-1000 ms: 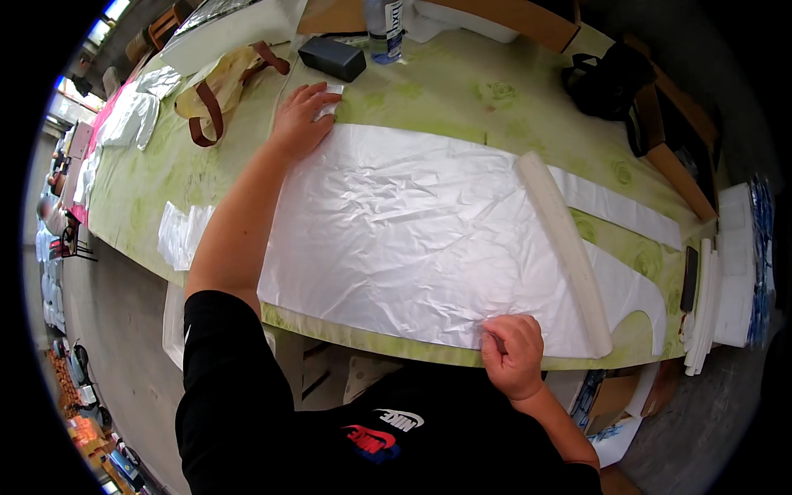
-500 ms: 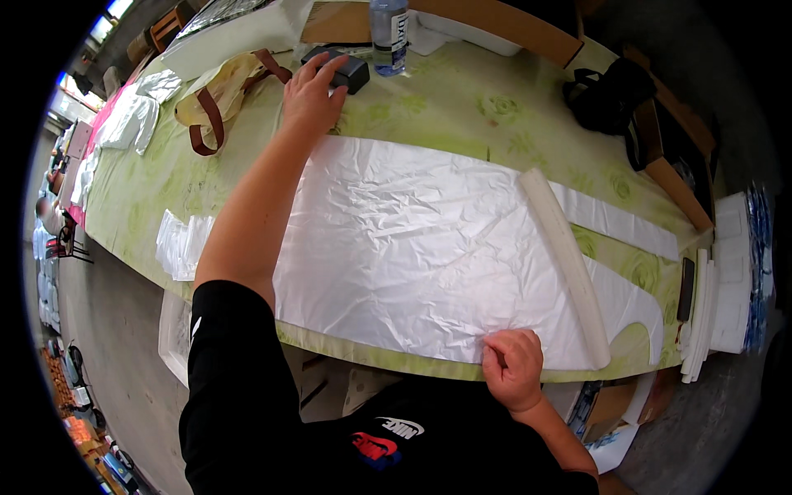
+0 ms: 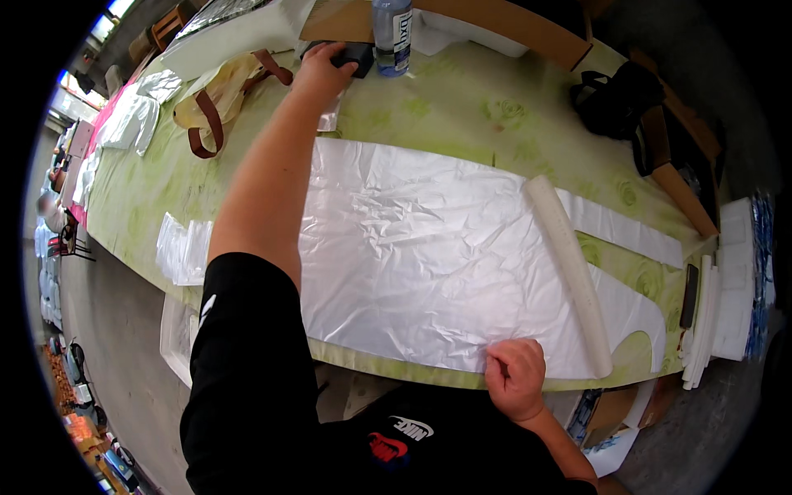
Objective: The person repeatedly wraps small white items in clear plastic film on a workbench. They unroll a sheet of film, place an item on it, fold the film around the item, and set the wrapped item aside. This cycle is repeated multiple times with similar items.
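A large white plastic bag (image 3: 429,247) lies flat and wrinkled across the table, its two handle straps pointing right. A pale, round-ended tube (image 3: 569,276) rests across it near the straps. My left hand (image 3: 324,73) reaches to the far side, fingers curled over a dark block (image 3: 356,56). Below that wrist shows a small clear plastic piece (image 3: 328,118), partly hidden by the arm. At the bag's near edge, my right hand (image 3: 517,378) is closed in a fist on the film, which creases around the fingers.
The table wears a green flowered cover (image 3: 445,107). Beside the block stands a water bottle (image 3: 393,37). A yellowish bag with brown handles (image 3: 216,107) and folded clear bags (image 3: 183,247) lie left. At right are a black bag (image 3: 617,97), cardboard box (image 3: 681,177) and white rods (image 3: 701,322).
My left hand has moved farther away and its fingers have closed over the dark block, which has shifted back. The clear plastic piece has come into sight. My right hand stays at the bag's edge.
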`<state>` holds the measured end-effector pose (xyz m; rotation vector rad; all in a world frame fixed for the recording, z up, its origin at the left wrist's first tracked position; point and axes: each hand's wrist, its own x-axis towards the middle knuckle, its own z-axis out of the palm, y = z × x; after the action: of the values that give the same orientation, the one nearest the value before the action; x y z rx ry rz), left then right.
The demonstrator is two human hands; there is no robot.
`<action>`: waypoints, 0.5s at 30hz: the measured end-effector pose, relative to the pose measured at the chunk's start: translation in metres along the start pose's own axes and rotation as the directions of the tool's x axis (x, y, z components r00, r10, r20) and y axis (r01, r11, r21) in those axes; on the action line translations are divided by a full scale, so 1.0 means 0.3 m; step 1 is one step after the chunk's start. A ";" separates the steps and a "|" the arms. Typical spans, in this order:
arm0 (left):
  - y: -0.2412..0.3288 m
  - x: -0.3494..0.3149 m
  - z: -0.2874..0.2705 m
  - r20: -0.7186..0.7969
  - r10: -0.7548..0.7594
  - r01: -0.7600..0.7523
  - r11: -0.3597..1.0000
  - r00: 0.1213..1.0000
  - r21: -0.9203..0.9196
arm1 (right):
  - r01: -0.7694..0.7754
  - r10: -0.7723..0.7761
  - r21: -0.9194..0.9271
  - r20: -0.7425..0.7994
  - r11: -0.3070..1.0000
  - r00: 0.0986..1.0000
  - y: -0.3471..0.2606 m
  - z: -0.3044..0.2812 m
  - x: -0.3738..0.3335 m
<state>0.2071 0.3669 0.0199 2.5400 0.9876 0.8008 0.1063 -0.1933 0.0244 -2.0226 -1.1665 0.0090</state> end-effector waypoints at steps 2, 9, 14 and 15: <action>-0.069 0.012 -0.028 0.033 -0.030 0.033 0.994 0.999 -0.101 | -0.006 0.006 0.023 -0.002 1.000 1.000 -0.001 -0.002 -0.001; -0.127 -0.313 -0.108 0.277 0.295 -0.350 0.919 0.914 0.179 | 0.007 -0.006 0.021 -0.021 1.000 1.000 -0.001 0.004 0.001; -0.099 -0.332 -0.129 0.504 0.169 -0.317 0.921 0.847 0.225 | 0.022 -0.022 0.000 -0.041 1.000 0.999 -0.009 0.009 -0.009; -0.088 -0.331 -0.135 0.486 0.168 -0.318 0.916 0.858 0.246 | 0.026 -0.026 -0.003 -0.050 1.000 0.998 -0.009 0.010 -0.011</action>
<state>0.1088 0.3202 0.0015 2.9735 0.6825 0.0670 0.1012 -0.1932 0.0228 -1.9981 -1.1617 -0.0551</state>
